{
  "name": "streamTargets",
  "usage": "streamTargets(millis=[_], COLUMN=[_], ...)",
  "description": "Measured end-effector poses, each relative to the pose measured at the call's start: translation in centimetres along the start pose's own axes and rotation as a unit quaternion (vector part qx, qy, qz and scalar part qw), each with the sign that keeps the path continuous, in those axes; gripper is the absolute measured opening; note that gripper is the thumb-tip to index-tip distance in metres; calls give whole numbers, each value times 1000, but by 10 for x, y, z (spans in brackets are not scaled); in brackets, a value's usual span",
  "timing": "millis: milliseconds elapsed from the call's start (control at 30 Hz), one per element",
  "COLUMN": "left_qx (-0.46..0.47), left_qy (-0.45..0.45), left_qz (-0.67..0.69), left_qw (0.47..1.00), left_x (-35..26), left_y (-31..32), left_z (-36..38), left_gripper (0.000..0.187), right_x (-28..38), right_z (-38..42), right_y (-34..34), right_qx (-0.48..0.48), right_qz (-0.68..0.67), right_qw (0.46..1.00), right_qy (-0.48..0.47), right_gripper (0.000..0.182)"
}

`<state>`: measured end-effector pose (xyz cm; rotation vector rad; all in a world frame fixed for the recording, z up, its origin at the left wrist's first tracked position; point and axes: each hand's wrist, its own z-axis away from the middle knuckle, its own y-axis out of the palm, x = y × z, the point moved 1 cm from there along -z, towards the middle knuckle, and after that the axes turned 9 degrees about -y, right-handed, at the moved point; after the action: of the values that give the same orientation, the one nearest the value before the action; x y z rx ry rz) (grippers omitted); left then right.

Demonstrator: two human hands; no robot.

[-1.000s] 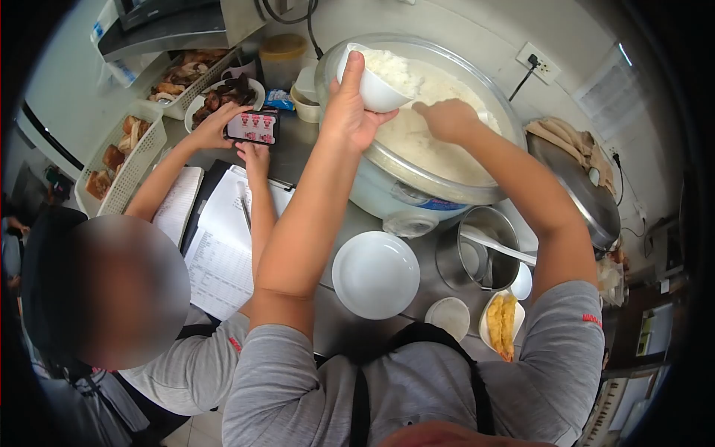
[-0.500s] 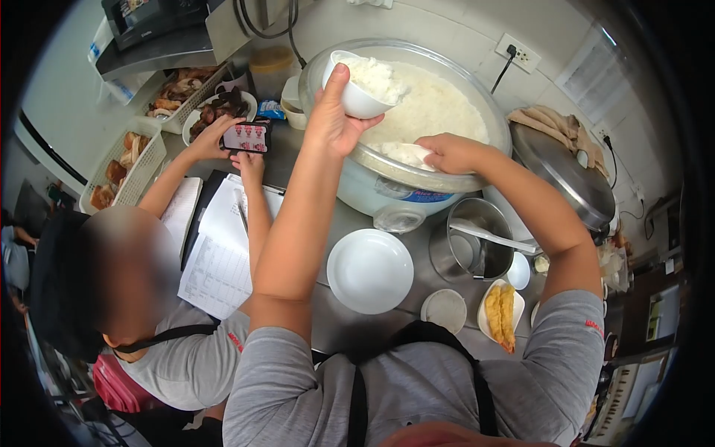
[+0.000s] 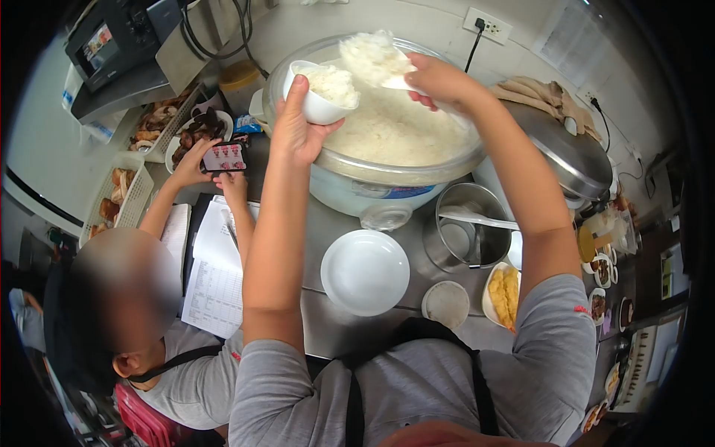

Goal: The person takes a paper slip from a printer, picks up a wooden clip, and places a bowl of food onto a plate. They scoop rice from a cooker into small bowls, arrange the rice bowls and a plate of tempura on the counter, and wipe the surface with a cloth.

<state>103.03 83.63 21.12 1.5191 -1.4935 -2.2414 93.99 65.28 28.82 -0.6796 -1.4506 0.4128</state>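
Note:
My left hand (image 3: 299, 132) is wrapped round a small white bowl (image 3: 319, 112), tilted a little and heaped with white rice (image 3: 334, 84). Over the big rice cooker (image 3: 350, 185), my right hand (image 3: 441, 82) grips a white rice paddle (image 3: 401, 80). A lump of rice (image 3: 372, 58) rests on the paddle's blade, to the right of the bowl and apart from it. Below both hands, the open cooker is full of cooked rice (image 3: 406, 138).
A white plate (image 3: 365, 272), a steel pot (image 3: 438, 232) with a white utensil across it, and a dish of fried food (image 3: 504, 294) stand in front. At left, a co-worker holds a phone (image 3: 225, 157) over papers (image 3: 214, 276). A large metal lid (image 3: 562, 153) leans at right.
My right hand has lifted the paddle, loaded with rice, out of the cooker and up to the left. My left hand and its bowl have shifted left and slightly down in view.

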Motion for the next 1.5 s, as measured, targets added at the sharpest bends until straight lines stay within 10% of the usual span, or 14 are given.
streamTargets(millis=[133, 500, 600, 900, 1000, 1133, 1333, 1500], left_qx=[21, 75, 60, 48, 61, 63, 66, 78], left_qy=[-20, -19, 13, 20, 10, 18, 15, -15], left_qz=[5, 30, 65, 77, 87, 87, 57, 56], left_qw=[1000, 997, 996, 996, 994, 994, 996, 995], left_x=[12, 8, -2, -11, -8, -7, -9, 0], left_y=[19, 18, 21, 10, 10, 7, 4, 16], left_z=[-6, -10, -5, -1, -2, -1, 7, 6], left_gripper=[59, 62, 69, 59, 61, 70, 71, 70], right_x=[4, -16, -44, 7, -16, -32, -34, 13], right_z=[2, 9, -14, 26, 19, 18, 18, 18], right_y=[32, 49, 24, 68, 54, 22, -24, -9], right_qx=[-148, -197, -142, 222, 216, 275, 26, -66], right_qz=[195, 268, 376, 502, 467, 136, -10, 131], right_qw=[951, 926, 915, 835, 834, 950, 999, 983], right_qy=[-190, -179, -24, -47, -199, 63, 43, -108], right_gripper=[50, 51, 48, 48, 51, 47, 48, 46])
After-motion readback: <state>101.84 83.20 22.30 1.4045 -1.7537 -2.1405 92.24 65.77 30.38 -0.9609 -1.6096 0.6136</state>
